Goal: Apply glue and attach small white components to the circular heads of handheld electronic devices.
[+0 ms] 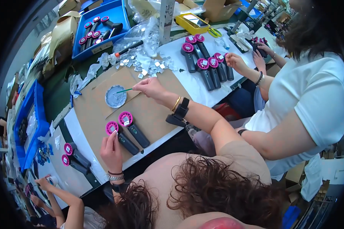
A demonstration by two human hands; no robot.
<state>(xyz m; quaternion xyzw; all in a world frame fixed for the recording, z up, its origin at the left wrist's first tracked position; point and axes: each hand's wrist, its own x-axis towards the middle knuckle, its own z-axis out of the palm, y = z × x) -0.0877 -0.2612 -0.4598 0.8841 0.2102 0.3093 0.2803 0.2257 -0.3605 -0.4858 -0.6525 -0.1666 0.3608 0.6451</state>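
My right hand (pixel 151 88) pinches a thin green stick (pixel 125 91), its far end over a round dish (pixel 116 103) of grey-white paste. My left hand (pixel 111 150) is closed at the fingertips on a small whitish piece (pixel 115 132), right at the pink round head of a dark-handled handheld fan (pixel 128 144). Beside it on the brown cardboard (pixel 160 110) lies a second handheld fan (pixel 137 134), with a small silvery square on its pink head. My fingertips partly hide the first fan's head.
Many small silvery squares (pixel 153 65) lie scattered beyond the dish. A blue tray (pixel 120 11) holds more fans. Several fans (pixel 210 68) lie on white sheeting at the right, by a co-worker's hand (pixel 237 63). Two more fans (pixel 78 158) lie at the left. A post (pixel 166 23) stands behind.
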